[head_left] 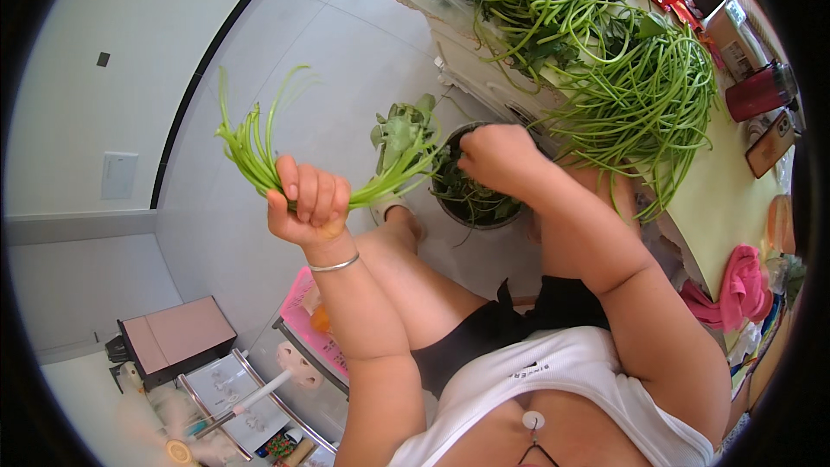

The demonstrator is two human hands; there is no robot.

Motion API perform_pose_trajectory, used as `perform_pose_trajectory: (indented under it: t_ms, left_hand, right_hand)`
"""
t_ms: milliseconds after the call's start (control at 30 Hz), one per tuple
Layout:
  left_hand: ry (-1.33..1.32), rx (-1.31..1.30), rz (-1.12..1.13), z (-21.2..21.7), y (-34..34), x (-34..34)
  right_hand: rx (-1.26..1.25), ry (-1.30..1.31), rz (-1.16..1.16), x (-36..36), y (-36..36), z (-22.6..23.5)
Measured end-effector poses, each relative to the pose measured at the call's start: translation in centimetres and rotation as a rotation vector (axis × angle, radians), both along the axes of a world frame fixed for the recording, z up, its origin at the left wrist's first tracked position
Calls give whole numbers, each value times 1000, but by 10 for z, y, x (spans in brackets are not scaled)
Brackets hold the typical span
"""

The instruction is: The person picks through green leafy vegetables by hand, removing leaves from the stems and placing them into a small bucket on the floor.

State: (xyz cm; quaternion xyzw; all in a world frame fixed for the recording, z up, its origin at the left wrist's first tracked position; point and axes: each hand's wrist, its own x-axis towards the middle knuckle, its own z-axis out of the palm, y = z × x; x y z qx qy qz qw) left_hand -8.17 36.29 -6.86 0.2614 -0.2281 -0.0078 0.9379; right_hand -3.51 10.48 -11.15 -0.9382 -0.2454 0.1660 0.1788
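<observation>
My left hand [311, 199] is wrapped round a bunch of long green stems [246, 151], raised to the left above the floor. The stems stick out on both sides of the fist, and their right end reaches toward my other hand. Broad pale-green leaves [402, 131] show beside that end; whether they are joined to the bunch I cannot tell. My right hand [501, 160] is over a dark round bin [486, 223] with leaves and stem scraps in it. Its fingers are curled and partly hidden, so what they hold cannot be made out.
On the table [705, 233] at right lie a large heap of green stems [657, 104] and leafy vines [536, 0]. A dark red tumbler [761, 92], a phone [769, 145] and a pink cloth [742, 290] are near its far-right edge. A pink basket [303, 303] stands by my left leg.
</observation>
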Motion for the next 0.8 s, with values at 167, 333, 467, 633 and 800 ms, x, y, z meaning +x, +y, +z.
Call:
perform_pose_trajectory:
  t_ms: [167,333,467,633,800]
  left_hand:
    - [-136,174,-160,-3,0,-9]
    - [-112,157,-273,-8,-16,-11]
    - [-118,194,-285,-6,-28,-6]
    - [-63,326,-263,-5,-33,-7]
    - [-162,241,-283,6,-37,-9]
  right_hand:
    - [839,27,-128,2,-15,16]
    - [965,-144,223,-10,3,15]
    - [945,-214,341,-19,17,4]
    - [734,-361,108,-25,21,14]
    - [887,-124,-367,3,7,-9]
